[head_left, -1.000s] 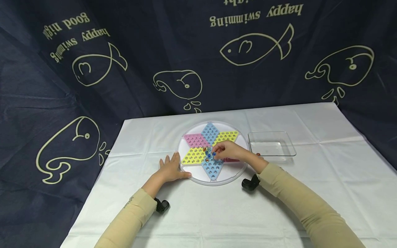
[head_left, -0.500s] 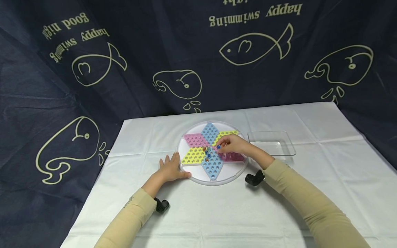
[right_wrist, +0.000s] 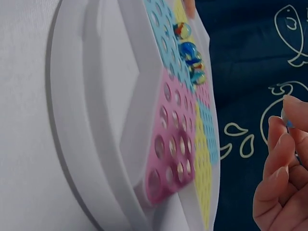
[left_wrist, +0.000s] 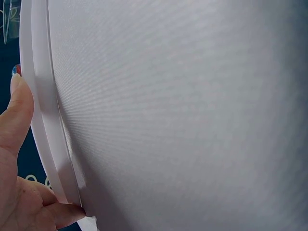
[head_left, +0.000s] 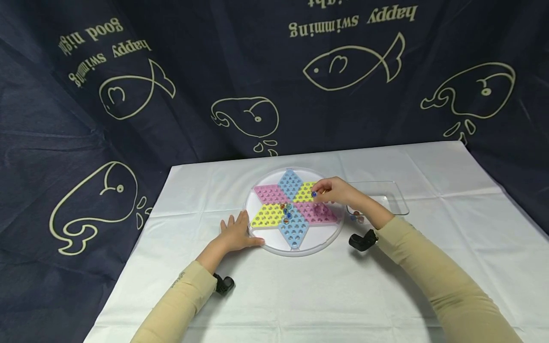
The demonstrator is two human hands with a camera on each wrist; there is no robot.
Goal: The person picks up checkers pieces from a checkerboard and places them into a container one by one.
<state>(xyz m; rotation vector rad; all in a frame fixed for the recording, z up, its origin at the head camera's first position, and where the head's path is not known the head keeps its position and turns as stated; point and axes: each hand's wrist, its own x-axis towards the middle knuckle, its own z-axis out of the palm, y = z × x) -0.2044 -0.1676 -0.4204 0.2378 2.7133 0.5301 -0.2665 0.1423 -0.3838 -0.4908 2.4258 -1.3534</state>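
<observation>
Nearest the person, the left hand (head_left: 235, 233) lies flat on the white tablecloth (head_left: 300, 295), fingers relaxed and spread, touching the near-left rim of the round star-shaped game board (head_left: 296, 247). At the board's centre sits a small cluster of marbles (head_left: 286, 211). Beyond them, over the board's far-right yellow point, the right hand (head_left: 339, 192) pinches a blue marble (head_left: 314, 193) between its fingertips (right_wrist: 288, 108), lifted clear of the holes. Just right of the board stands a clear plastic tray (head_left: 396, 197), with a few marbles (head_left: 356, 216) in its near-left corner.
</observation>
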